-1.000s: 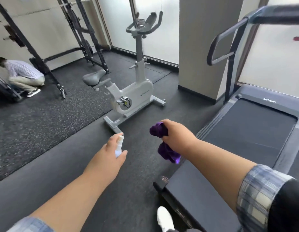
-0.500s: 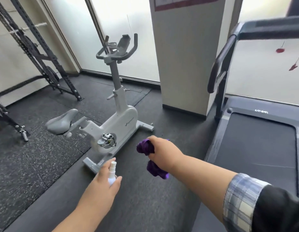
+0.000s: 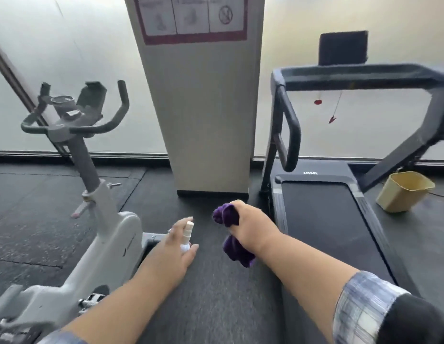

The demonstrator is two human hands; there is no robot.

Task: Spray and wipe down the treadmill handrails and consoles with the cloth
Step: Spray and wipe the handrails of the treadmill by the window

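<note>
Left hand [image 3: 175, 247] is wrapped around the little spray bottle [image 3: 186, 235], right hand [image 3: 250, 228] bunching the purple cloth [image 3: 231, 229], both left of the treadmill [image 3: 322, 219]. Risk I'd guess: overspray soaking the console [image 3: 343, 47]. Exercise bike [image 3: 101, 234] and pillar [image 3: 203, 108] crowd the treadmill's left, yellow bin [image 3: 403, 191] on its right.

The cloth [image 3: 234, 232] was deep purple and the spray bottle [image 3: 186, 235] white. The treadmill [image 3: 322, 219] was black, the exercise bike [image 3: 109, 239] pale grey, the bin [image 3: 403, 192] yellow, the sleeve [image 3: 365, 309] blue-and-white plaid.
</note>
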